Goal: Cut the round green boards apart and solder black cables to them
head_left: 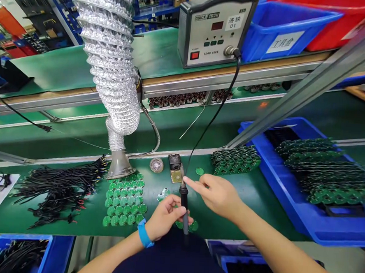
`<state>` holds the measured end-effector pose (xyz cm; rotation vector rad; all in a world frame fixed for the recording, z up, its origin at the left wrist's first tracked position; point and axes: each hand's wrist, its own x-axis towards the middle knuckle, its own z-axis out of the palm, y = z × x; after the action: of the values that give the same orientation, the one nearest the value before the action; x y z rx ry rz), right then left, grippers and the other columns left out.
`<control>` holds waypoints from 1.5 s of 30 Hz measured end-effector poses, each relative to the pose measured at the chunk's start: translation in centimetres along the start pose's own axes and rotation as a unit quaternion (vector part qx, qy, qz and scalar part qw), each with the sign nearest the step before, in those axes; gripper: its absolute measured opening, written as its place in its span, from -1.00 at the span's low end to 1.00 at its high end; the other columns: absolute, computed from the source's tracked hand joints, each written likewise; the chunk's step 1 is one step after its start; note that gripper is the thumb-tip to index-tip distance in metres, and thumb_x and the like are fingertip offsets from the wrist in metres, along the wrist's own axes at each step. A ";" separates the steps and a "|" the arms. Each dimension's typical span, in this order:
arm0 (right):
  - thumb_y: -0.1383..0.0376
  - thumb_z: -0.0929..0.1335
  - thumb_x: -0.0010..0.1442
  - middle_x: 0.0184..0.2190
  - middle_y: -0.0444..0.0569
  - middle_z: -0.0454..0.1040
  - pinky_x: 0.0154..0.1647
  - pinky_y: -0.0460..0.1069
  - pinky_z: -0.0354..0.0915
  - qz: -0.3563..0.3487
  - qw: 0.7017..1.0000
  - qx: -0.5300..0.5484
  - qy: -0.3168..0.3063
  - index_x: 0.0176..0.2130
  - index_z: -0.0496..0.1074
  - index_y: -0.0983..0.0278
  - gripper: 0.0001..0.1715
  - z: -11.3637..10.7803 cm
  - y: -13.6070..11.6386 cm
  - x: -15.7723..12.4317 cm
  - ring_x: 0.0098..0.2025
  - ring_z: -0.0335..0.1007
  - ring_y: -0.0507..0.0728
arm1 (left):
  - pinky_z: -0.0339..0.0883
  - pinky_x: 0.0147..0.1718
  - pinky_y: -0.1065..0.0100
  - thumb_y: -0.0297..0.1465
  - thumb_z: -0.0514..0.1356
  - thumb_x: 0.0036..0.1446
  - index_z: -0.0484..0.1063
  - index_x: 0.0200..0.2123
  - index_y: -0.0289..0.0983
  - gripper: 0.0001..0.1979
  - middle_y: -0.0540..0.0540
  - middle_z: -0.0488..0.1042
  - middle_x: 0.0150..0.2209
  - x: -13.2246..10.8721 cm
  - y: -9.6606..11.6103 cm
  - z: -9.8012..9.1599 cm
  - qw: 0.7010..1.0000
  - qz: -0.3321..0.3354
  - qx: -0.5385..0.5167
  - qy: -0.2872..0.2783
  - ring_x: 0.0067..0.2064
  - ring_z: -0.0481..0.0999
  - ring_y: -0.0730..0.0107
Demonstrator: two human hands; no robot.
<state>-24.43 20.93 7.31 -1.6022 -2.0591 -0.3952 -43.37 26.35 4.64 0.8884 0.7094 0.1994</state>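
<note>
Lower centre: left hand (165, 215) clenched round upright iron (184, 202), tip down for reach. Right hand (217, 194) released, forefinger touching handle top, steadying. Boards (124, 201) gridded lower left, under duct (112, 66).

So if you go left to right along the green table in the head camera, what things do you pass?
Tangled black wire bundle → flat grid of round green circuit boards → black-handled soldering iron → heaped pile of green circuit boards → big blue plastic tray.

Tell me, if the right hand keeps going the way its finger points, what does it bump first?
Probably the soldering iron: the right hand points left, fingertip almost at its handle, held by the left hand. Depth is unclear.
</note>
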 end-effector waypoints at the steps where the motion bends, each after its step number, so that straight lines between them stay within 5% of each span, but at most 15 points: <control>1: 0.52 0.14 0.16 -0.61 -0.11 0.27 -0.57 -0.09 0.06 0.001 1.000 0.002 0.002 -0.08 0.46 0.19 -0.51 -0.2 0.0 0.0 -0.58 0.09 0.01 | 0.37 -0.40 0.38 -0.08 0.32 -0.15 0.22 -0.35 -0.29 -0.52 0.02 0.41 -0.45 0.0 0.0 0.0 1.000 0.000 0.000 0.000 -0.41 0.54 0.36; 4: 0.51 0.16 0.17 -0.62 -0.14 0.25 -0.58 -0.09 0.05 0.043 0.998 0.040 0.034 -0.06 0.43 0.22 -0.55 -0.6 0.0 -0.4 -0.59 0.08 0.00 | 0.36 -0.41 0.37 -0.07 0.32 -0.17 0.21 -0.36 -0.29 -0.50 0.02 0.42 -0.46 0.0 0.0 -0.2 1.000 0.000 -0.003 0.005 -0.44 0.54 0.36; 7: 0.41 0.23 0.18 -0.61 -0.15 0.28 -0.54 -0.09 0.13 0.173 0.974 0.119 0.081 -0.16 0.43 0.22 -0.74 -0.9 -0.2 -0.9 -0.58 0.14 -0.01 | 0.36 -0.41 0.37 -0.06 0.33 -0.20 0.20 -0.38 -0.29 -0.49 0.02 0.42 -0.46 -0.1 0.0 -0.2 1.000 -0.004 -0.008 0.013 -0.43 0.54 0.34; 9: 0.28 0.28 0.18 -0.62 -0.14 0.29 -0.54 -0.07 0.15 0.274 0.940 0.188 0.080 -0.44 0.40 0.22 -0.82 -0.7 -0.6 -0.9 -0.58 0.18 -0.01 | 0.35 -0.43 0.39 -0.06 0.34 -0.21 0.20 -0.39 -0.29 -0.48 0.03 0.40 -0.47 -0.1 0.0 -0.2 1.000 -0.005 -0.010 0.021 -0.43 0.55 0.33; 11: 0.16 0.25 0.19 -0.66 -0.14 0.27 -0.56 -0.07 0.15 0.351 0.898 0.263 0.047 -0.62 0.27 0.23 -0.60 -0.3 -1.1 -0.7 -0.59 0.18 0.00 | 0.34 -0.45 0.41 -0.07 0.35 -0.23 0.20 -0.40 -0.29 -0.48 0.05 0.38 -0.49 0.0 -0.1 -0.1 1.000 -0.004 -0.012 0.028 -0.44 0.54 0.34; 15: 0.00 0.29 0.08 -0.55 -0.10 0.35 -0.52 -0.07 0.23 0.440 0.806 0.397 -0.019 -0.53 0.36 0.24 -0.61 1.0 -2.3 0.4 -0.52 0.26 0.02 | 0.34 -0.47 0.42 -0.10 0.36 -0.22 0.20 -0.40 -0.29 -0.50 0.09 0.35 -0.50 0.1 -0.3 0.1 0.999 -0.001 -0.014 0.032 -0.46 0.53 0.38; 18: 0.01 0.37 -0.05 -0.46 -0.06 0.40 -0.49 -0.06 0.24 0.465 0.766 0.442 -0.046 -0.44 0.44 0.25 -0.64 1.6 -2.7 1.2 -0.48 0.27 0.03 | 0.35 -0.46 0.40 -0.12 0.36 -0.22 0.21 -0.39 -0.28 -0.52 0.08 0.35 -0.49 0.2 -0.4 0.1 1.000 0.003 -0.011 0.026 -0.46 0.52 0.39; 23: 0.04 0.38 -0.09 -0.55 -0.12 0.35 -0.55 -0.06 0.14 0.478 0.755 0.436 -0.105 -0.51 0.44 0.26 -0.68 1.3 -2.6 1.5 -0.58 0.11 -0.03 | 0.36 -0.39 0.35 -0.16 0.36 -0.18 0.23 -0.39 -0.29 -0.55 0.05 0.37 -0.49 0.2 -0.8 0.1 0.999 0.022 0.007 0.025 -0.41 0.50 0.38; 27: 0.06 0.41 -0.13 -0.54 -0.13 0.36 -0.49 -0.05 0.19 0.494 0.727 0.463 -0.113 -0.49 0.43 0.26 -0.68 0.8 -2.7 1.2 -0.55 0.17 -0.01 | 0.31 -0.36 0.39 -0.16 0.34 -0.14 0.24 -0.38 -0.29 -0.58 0.02 0.39 -0.51 0.1 -1.2 0.0 0.997 0.049 0.048 0.040 -0.42 0.43 0.45; 34: 0.05 0.43 -0.15 -0.52 -0.11 0.36 -0.39 -0.03 0.26 0.507 0.695 0.507 -0.048 -0.52 0.39 0.27 -0.65 0.6 -3.5 0.5 -0.45 0.29 0.05 | 0.27 -0.46 0.43 -0.21 0.39 -0.25 0.29 -0.44 -0.29 -0.60 0.06 0.34 -0.55 0.1 -1.3 0.1 0.990 0.064 0.088 0.095 -0.49 0.39 0.50; 45: 0.05 0.48 -0.21 -0.50 -0.09 0.43 -0.28 -0.02 0.30 0.546 0.625 0.558 -0.007 -0.52 0.39 0.28 -0.61 1.5 -4.3 -0.3 -0.40 0.34 0.05 | 0.31 -0.47 0.41 -0.20 0.37 -0.21 0.38 -0.41 -0.33 -0.63 0.03 0.41 -0.58 -0.1 -1.7 -0.3 0.992 0.055 0.078 0.085 -0.54 0.43 0.47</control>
<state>-28.79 20.31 6.19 -1.5145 -0.5518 1.1111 -43.84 25.41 3.31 1.0689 0.8445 0.3241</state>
